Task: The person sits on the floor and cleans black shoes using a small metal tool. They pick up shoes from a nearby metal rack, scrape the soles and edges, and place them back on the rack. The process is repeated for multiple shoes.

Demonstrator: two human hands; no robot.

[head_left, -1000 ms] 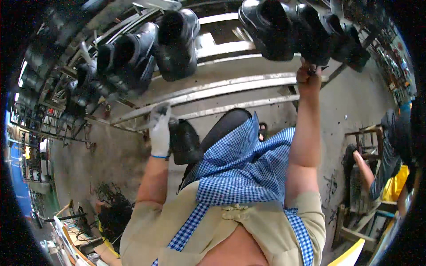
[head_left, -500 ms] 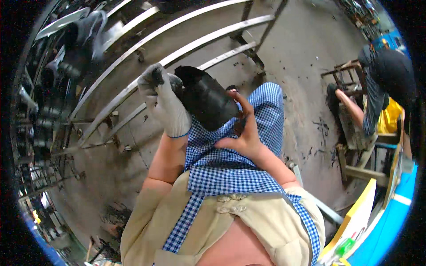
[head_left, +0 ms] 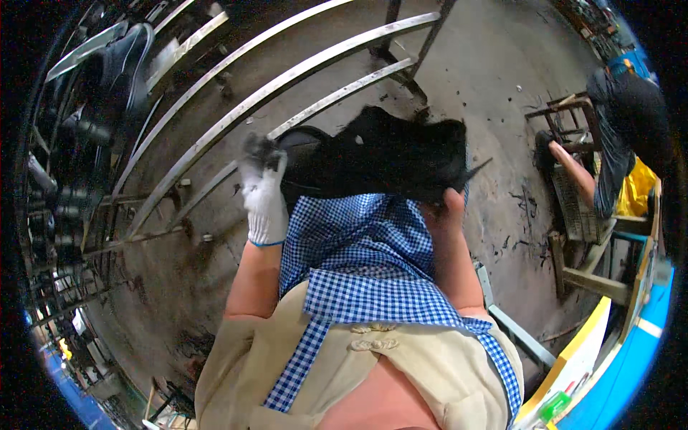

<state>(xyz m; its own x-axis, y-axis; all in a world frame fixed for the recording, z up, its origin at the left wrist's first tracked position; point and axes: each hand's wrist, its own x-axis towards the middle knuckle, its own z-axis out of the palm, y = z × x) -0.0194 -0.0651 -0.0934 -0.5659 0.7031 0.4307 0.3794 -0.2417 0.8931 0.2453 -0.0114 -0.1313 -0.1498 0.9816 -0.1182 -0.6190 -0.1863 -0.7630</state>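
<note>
A black boot point(head_left: 373, 154) lies lengthwise across in front of me, above my blue-checked apron, its surface too dark to show detail. My left hand point(head_left: 264, 190), in a white knitted glove with dark-stained fingers, grips the boot's left end; motion smears its fingertips. At the other end is my bare right hand point(head_left: 451, 209), its thumb up against the boot's near edge and its fingers hidden. Beside that end a thin, dark, pointed piece juts out to the right; what it is I cannot make out.
A metal rack point(head_left: 315, 66) with long pale rails stands ahead and to the left, with black footwear point(head_left: 118, 68) on its left side. At the right another person point(head_left: 627, 118) in dark clothes sits by a wooden frame. A yellow-edged board point(head_left: 573, 351) is near my right side.
The boot has swung from a steep tilt between my hands to lying across, its far end now to the right. My right hand has moved right with it; my left hand has dropped slightly.
</note>
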